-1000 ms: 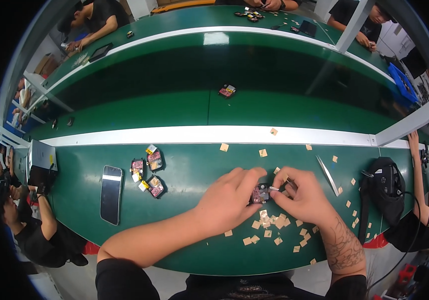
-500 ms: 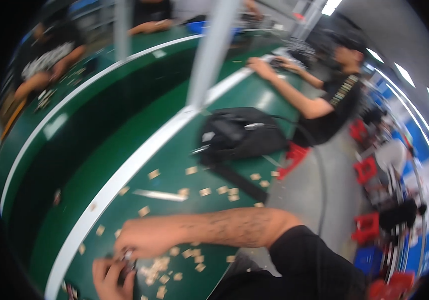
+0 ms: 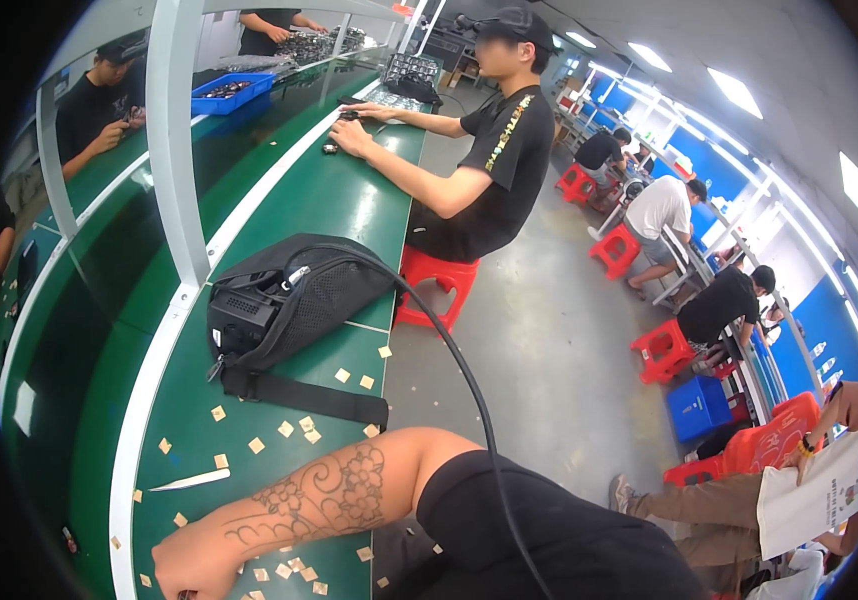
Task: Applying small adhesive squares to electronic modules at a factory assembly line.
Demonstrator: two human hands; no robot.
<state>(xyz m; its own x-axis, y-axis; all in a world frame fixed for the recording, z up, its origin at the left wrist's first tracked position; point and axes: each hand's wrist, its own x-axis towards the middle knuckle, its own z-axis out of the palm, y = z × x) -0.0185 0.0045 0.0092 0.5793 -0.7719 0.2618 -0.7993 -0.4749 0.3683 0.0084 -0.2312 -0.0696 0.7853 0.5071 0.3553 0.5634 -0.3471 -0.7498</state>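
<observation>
My right hand (image 3: pixel 194 560) is at the lower left, over the green tabletop (image 3: pixel 334 545). Its fingers curl downward in a closed grip, and a sliver of something dark shows under them at the picture's edge, too little to name. My tattooed forearm (image 3: pixel 319 490) stretches across the bench to it. Small tan square pieces (image 3: pixel 256 444) lie scattered around the arm. Beyond it rests a thin white pointed strip (image 3: pixel 194 480). My left hand is out of the picture.
A black bag (image 3: pixel 304 290) with a strap lies on the bench, and a black cable (image 3: pixel 459 360) runs from it past my arm. A white post (image 3: pixel 177 150) rises from the bench rail. A co-worker (image 3: pixel 499 150) sits on a red stool (image 3: pixel 444 290) farther along.
The view has swung, so the bag and co-worker now appear farther left. Both hands were together around a small dark thing; now the left hand is out of sight and the right sits lower.
</observation>
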